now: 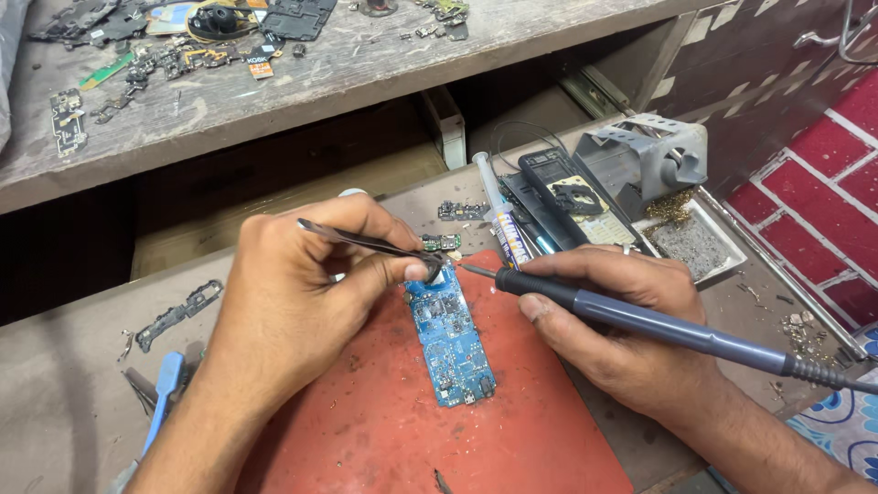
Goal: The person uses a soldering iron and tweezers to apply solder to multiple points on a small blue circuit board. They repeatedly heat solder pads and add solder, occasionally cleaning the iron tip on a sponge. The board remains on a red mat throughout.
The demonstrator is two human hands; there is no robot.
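A worn wooden tabletop carries a red mat beside a red brick wall. At its centre lies a blue circuit board; left hand fingers pinch tweezers at its far end, right hand fingers grasp a soldering iron. A far-right tray holds brass wool.

A worn grey wooden workbench fills the near part; behind it stands a higher wooden shelf (scratched and dusty) with a dark gap under it; at the right is a wall of red bricks with pale lines between them; soft, even light falls on everything.
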